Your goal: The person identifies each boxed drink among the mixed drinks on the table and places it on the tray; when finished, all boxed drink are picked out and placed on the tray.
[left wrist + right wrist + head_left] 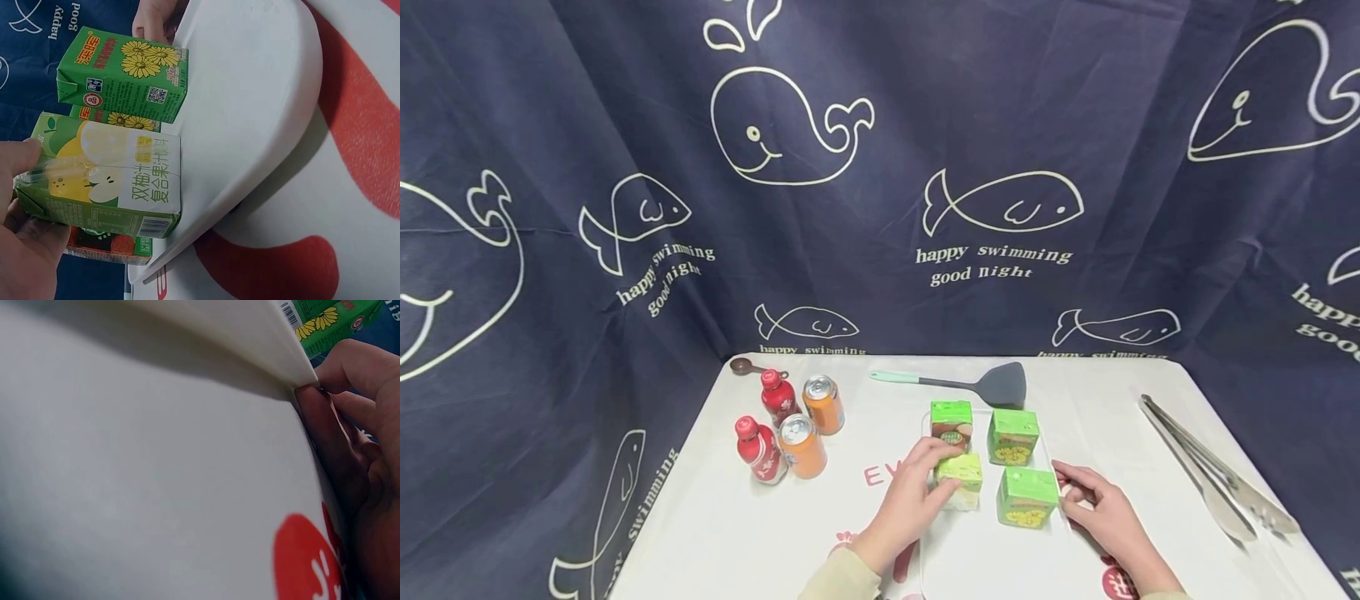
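My left hand [906, 504] grips a yellow-green juice carton [125, 169] between thumb and fingers; the carton stands on a white tray [977, 562]. At the tray's right side, my right hand [1105, 515] pinches the rim, thumb and finger on either side of it in the right wrist view. Two green cartons with yellow flowers, a front one [1028, 498] and a back one [1013, 437], stand on the tray's right half. Behind the juice carton is a green and brown-red carton [951, 417], partly hidden by my left fingers.
To the left stand two red bottles [760, 450] and two orange cans [802, 447]. A dark spoon [742, 365] lies at the back left corner. Beyond the tray lies a spatula [1000, 385], and metal tongs [1213, 471] lie to the right. Blue curtains surround the table.
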`<state>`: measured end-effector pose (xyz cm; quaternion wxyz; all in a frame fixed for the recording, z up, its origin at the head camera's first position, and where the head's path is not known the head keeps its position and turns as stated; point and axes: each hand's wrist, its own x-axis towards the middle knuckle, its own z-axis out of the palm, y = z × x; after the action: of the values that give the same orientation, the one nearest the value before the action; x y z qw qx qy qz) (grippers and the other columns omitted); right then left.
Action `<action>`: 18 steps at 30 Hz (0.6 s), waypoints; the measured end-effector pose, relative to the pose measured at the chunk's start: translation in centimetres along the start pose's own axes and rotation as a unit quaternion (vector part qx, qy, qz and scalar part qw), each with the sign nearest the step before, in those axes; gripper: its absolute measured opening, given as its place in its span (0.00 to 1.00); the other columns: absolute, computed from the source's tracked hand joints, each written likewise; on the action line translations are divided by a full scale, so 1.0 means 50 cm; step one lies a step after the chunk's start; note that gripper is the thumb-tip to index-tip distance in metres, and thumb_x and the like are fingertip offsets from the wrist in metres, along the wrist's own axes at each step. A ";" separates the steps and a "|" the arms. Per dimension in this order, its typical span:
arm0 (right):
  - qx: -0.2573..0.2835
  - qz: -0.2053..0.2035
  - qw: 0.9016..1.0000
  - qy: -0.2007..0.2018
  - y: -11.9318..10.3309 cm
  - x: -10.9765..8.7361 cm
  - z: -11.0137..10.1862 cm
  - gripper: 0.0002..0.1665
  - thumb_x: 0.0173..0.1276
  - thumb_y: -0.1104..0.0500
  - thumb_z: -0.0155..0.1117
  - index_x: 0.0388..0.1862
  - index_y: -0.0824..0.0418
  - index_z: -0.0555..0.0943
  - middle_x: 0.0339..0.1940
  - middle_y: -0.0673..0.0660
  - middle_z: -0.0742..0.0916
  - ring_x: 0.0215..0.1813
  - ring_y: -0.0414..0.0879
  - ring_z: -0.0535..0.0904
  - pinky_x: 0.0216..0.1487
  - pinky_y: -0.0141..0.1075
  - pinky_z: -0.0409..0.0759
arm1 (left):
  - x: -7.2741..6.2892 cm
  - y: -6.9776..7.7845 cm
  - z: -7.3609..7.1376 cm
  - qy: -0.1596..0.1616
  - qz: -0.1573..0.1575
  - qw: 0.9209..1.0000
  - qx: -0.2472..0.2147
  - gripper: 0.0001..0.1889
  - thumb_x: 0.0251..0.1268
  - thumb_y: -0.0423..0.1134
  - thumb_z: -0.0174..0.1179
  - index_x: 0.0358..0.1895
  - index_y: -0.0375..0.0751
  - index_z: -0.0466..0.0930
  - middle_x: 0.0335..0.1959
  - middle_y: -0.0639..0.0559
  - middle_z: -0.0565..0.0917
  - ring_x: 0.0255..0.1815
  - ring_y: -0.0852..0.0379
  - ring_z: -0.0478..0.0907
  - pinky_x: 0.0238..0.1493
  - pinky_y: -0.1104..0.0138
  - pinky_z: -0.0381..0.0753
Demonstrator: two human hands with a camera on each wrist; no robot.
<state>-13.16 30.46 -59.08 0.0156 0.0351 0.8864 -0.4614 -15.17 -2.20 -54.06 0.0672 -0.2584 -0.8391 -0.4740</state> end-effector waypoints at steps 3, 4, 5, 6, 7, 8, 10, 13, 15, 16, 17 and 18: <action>-0.014 -0.001 1.000 0.001 -0.002 0.001 -0.002 0.38 0.63 0.64 0.73 0.73 0.65 0.76 0.63 0.62 0.82 0.46 0.42 0.77 0.45 0.21 0.75 | 0.002 0.000 -0.001 -0.004 -0.005 1.000 0.003 0.23 0.71 0.42 0.68 0.67 0.52 0.80 0.64 0.67 0.75 0.67 0.63 0.74 0.68 0.54 0.75; -0.017 -0.002 1.000 0.002 -0.002 0.002 -0.002 0.38 0.63 0.63 0.73 0.73 0.64 0.76 0.63 0.62 0.83 0.47 0.42 0.77 0.46 0.20 0.74 | 0.003 0.000 -0.002 -0.005 -0.007 1.000 0.004 0.23 0.71 0.42 0.68 0.67 0.52 0.80 0.64 0.67 0.75 0.67 0.63 0.73 0.68 0.53 0.75; -0.020 -0.003 1.000 0.003 -0.003 0.003 -0.002 0.38 0.63 0.63 0.74 0.73 0.64 0.76 0.63 0.61 0.83 0.47 0.42 0.77 0.47 0.18 0.72 | 0.004 0.000 -0.003 -0.006 -0.009 1.000 0.005 0.23 0.71 0.42 0.68 0.68 0.52 0.80 0.64 0.67 0.75 0.67 0.63 0.73 0.68 0.53 0.75; -0.018 -0.005 1.000 0.001 -0.004 0.004 -0.002 0.38 0.63 0.63 0.73 0.73 0.64 0.76 0.64 0.62 0.83 0.48 0.42 0.77 0.47 0.18 0.72 | 0.005 0.001 -0.004 -0.008 -0.012 1.000 0.005 0.23 0.71 0.42 0.68 0.68 0.51 0.80 0.64 0.67 0.75 0.67 0.63 0.73 0.68 0.52 0.75; -0.018 -0.007 1.000 0.001 -0.004 0.005 -0.001 0.38 0.63 0.63 0.74 0.73 0.64 0.76 0.64 0.62 0.83 0.48 0.42 0.77 0.48 0.18 0.72 | 0.005 0.001 -0.006 -0.009 -0.015 1.000 0.005 0.24 0.71 0.42 0.68 0.68 0.51 0.79 0.64 0.67 0.75 0.68 0.62 0.73 0.68 0.51 0.75; -0.018 -0.008 1.000 0.002 -0.005 0.006 -0.001 0.38 0.63 0.62 0.74 0.73 0.64 0.76 0.64 0.61 0.83 0.49 0.42 0.77 0.49 0.17 0.71 | 0.006 0.001 -0.008 -0.011 -0.017 1.000 0.003 0.24 0.71 0.42 0.68 0.69 0.51 0.79 0.64 0.67 0.75 0.68 0.62 0.73 0.68 0.51 0.74; -0.017 -0.008 1.000 0.003 -0.005 0.008 0.001 0.38 0.64 0.62 0.74 0.73 0.64 0.76 0.64 0.61 0.83 0.49 0.42 0.78 0.49 0.16 0.71 | 0.006 0.001 -0.010 -0.015 -0.023 1.000 0.000 0.25 0.71 0.42 0.68 0.70 0.52 0.78 0.65 0.67 0.74 0.69 0.61 0.72 0.69 0.49 0.74; -0.019 -0.006 1.000 0.002 -0.005 0.006 0.001 0.37 0.64 0.62 0.74 0.73 0.64 0.76 0.64 0.62 0.83 0.50 0.41 0.78 0.49 0.16 0.71 | 0.003 0.001 -0.010 -0.023 -0.029 0.999 -0.006 0.26 0.71 0.44 0.68 0.71 0.53 0.77 0.67 0.67 0.73 0.70 0.60 0.71 0.70 0.48 0.73; -0.017 -0.004 1.000 0.003 -0.005 0.004 0.002 0.37 0.63 0.63 0.73 0.72 0.65 0.77 0.63 0.62 0.83 0.50 0.42 0.79 0.49 0.16 0.71 | 0.001 0.002 -0.012 -0.026 -0.030 0.999 -0.005 0.27 0.71 0.46 0.67 0.71 0.54 0.76 0.67 0.68 0.73 0.70 0.60 0.71 0.70 0.48 0.73; -0.016 -0.003 1.000 0.003 -0.006 0.004 0.002 0.37 0.63 0.63 0.73 0.72 0.65 0.77 0.63 0.62 0.83 0.51 0.43 0.79 0.49 0.16 0.71 | 0.000 0.002 -0.014 -0.026 -0.026 0.999 -0.003 0.27 0.72 0.46 0.67 0.72 0.54 0.76 0.68 0.67 0.73 0.70 0.60 0.71 0.70 0.49 0.73; -0.017 -0.002 1.000 0.003 -0.006 0.004 0.003 0.38 0.62 0.63 0.73 0.72 0.65 0.77 0.63 0.62 0.83 0.52 0.43 0.79 0.49 0.16 0.71 | -0.001 0.002 -0.016 -0.026 -0.019 0.999 0.000 0.26 0.72 0.47 0.66 0.72 0.54 0.76 0.68 0.66 0.73 0.70 0.60 0.71 0.71 0.50 0.73; -0.017 -0.001 1.000 0.002 -0.006 0.004 0.004 0.38 0.62 0.63 0.73 0.73 0.65 0.76 0.64 0.62 0.83 0.52 0.43 0.79 0.49 0.16 0.72 | -0.001 0.002 -0.020 -0.026 -0.011 1.000 0.002 0.26 0.72 0.46 0.66 0.72 0.52 0.75 0.68 0.65 0.74 0.70 0.59 0.71 0.71 0.51 0.73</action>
<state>-13.37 30.14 -58.96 0.0141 0.0351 0.8943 -0.4458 -15.19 -3.02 -53.44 0.0411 -0.2614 -0.8441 -0.4663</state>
